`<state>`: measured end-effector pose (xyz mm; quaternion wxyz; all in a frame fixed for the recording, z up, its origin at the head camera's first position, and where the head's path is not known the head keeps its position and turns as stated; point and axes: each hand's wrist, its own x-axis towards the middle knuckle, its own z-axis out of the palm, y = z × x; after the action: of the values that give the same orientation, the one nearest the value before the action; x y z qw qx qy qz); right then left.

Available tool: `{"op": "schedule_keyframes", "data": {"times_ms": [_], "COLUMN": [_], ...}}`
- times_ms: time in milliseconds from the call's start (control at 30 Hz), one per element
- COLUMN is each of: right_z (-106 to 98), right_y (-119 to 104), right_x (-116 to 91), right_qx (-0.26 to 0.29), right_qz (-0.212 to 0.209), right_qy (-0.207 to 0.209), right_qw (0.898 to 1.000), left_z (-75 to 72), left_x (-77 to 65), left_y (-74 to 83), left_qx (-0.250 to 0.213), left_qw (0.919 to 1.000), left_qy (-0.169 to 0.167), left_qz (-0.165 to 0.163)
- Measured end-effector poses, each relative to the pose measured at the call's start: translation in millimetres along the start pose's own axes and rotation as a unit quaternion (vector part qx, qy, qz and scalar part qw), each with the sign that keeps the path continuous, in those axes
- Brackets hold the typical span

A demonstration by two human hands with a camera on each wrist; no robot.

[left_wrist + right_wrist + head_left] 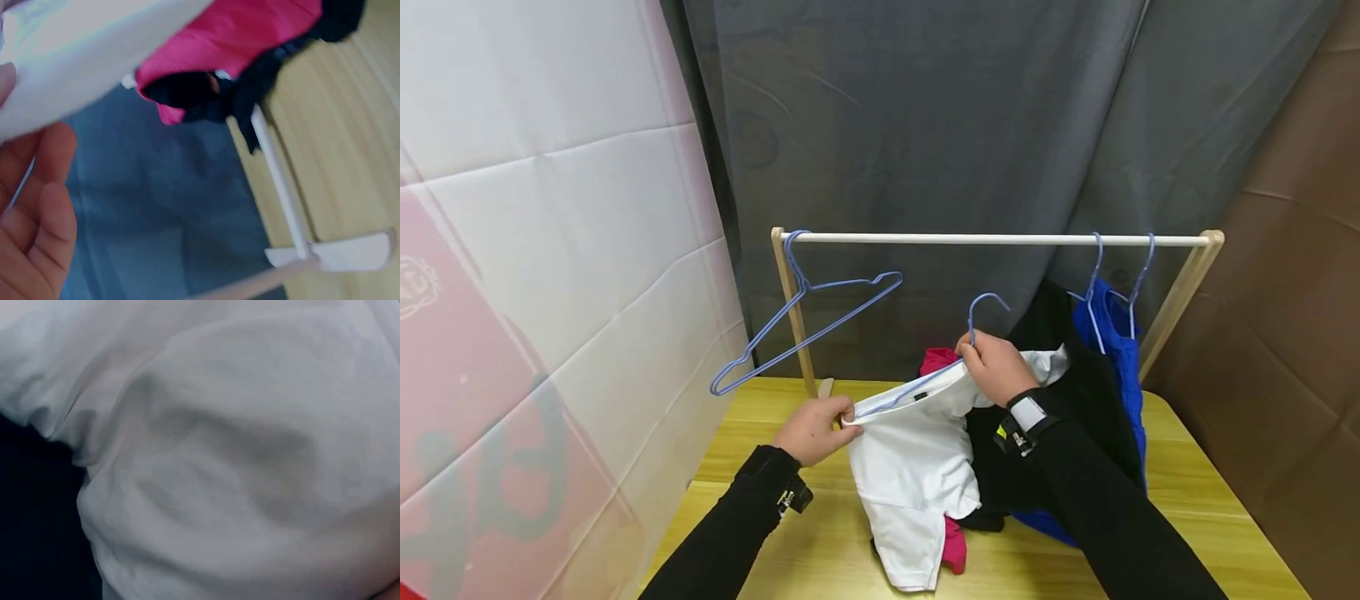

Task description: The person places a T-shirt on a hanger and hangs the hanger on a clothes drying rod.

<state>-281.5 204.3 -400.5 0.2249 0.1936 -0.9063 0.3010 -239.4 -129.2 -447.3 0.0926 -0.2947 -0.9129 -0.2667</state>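
White cloth garment [906, 492]: likely light, limp; best held by open rim [887, 417]. Left hand [816, 429] pinches rim; right hand [1000, 367] pinches thin blue hanger [972, 314].

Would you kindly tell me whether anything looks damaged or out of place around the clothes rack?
Nothing looks spilled or damaged. Only the pink cloth seems untidy: it pokes out from behind the white shirt, not hung on the rack like the blue garment.
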Motion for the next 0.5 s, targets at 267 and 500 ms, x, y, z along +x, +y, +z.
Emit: {"op": "schedule_keyframes", "data": {"times_ms": [267, 500], "right_z": [8.4, 17.3], "right_y": [-19.4, -33.6], "right_x": [-2.3, -6.4], "right_qx": [-0.020, -0.064], "right_qz": [-0.039, -0.073], "right_qy": [-0.028, -0.033], "right_qw": [0.999, 0.995], "left_z": [3.5, 7.9], "left_x": [16.7, 30.9], "left_y": [29.4, 51.1], "left_qx": [0.036, 0.015], "left_qw": [0.9990, 0.9998], "left_qy": [0.008, 0.008], "left_qz": [0.026, 0.013]}}
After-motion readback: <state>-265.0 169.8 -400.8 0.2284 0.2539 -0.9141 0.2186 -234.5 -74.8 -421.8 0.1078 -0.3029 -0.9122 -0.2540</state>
